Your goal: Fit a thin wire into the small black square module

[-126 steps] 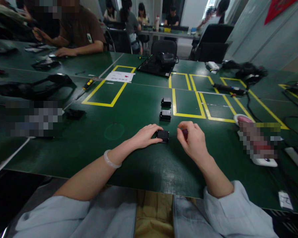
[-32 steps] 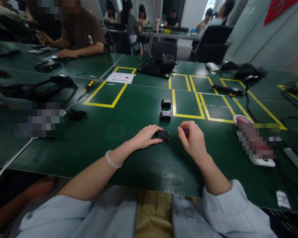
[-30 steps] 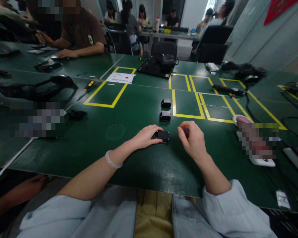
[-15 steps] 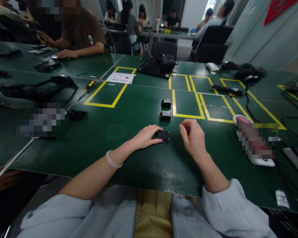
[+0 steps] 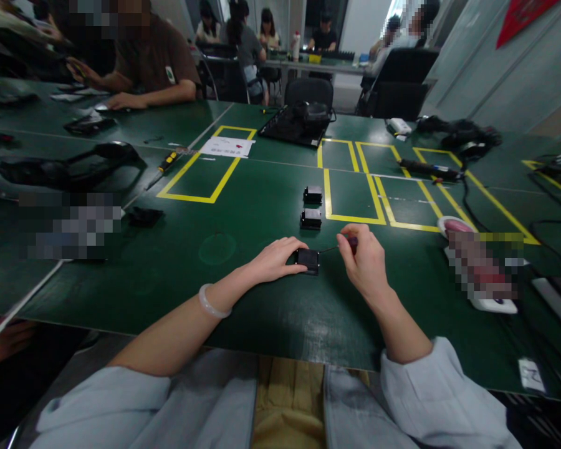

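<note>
Green matting covers the table (image 5: 177, 274), marked with yellow boxes. Near the front edge, the left hand (image 5: 273, 260) pins a small black block (image 5: 307, 260) flat, fingers curled over its left side. The right hand (image 5: 362, 262) pinches a thin screwdriver (image 5: 343, 245), tip aimed at the block's right edge. The block looks light, rigid and likely to skid, so it is best gripped by its sides. Two like blocks (image 5: 311, 217) sit just beyond, apart. A white device (image 5: 493, 304) lies well to the right; nothing crowds the hands.
</note>
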### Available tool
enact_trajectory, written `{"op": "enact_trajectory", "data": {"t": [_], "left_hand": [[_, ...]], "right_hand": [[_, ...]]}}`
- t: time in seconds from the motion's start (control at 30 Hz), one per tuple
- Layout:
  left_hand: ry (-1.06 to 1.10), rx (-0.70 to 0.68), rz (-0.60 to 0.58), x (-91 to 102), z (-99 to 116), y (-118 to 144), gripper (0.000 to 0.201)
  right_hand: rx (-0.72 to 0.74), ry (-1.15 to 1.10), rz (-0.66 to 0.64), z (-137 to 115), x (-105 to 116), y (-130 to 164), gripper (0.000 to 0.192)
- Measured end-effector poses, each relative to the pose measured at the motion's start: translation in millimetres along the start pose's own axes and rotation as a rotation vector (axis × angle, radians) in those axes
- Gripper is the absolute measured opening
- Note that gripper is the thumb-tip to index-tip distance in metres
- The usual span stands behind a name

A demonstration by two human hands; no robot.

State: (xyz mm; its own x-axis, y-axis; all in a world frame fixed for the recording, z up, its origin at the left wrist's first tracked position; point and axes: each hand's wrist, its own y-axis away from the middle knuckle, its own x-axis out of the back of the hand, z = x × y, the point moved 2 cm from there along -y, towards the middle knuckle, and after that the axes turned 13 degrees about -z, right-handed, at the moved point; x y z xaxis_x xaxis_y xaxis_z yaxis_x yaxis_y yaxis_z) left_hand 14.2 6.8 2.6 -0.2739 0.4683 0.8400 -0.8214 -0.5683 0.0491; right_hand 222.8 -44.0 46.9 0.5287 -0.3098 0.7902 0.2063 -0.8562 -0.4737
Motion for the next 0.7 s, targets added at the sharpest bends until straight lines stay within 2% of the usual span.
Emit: {"op": "enact_trajectory", "data": {"t": [0.43, 0.7], "left_hand": [[0.019, -0.022, -0.003, -1.1, 1.8, -0.8, 0.039], [0.006, -0.012, -0.009, -1.4, 1.0, -1.3, 0.04]], "right_hand": [[0.023, 0.088, -0.003, -1.7, 1.2, -1.2, 0.013], [-0.043, 0.233, 0.006, -5.6, 2.9, -7.2, 0.026]]}}
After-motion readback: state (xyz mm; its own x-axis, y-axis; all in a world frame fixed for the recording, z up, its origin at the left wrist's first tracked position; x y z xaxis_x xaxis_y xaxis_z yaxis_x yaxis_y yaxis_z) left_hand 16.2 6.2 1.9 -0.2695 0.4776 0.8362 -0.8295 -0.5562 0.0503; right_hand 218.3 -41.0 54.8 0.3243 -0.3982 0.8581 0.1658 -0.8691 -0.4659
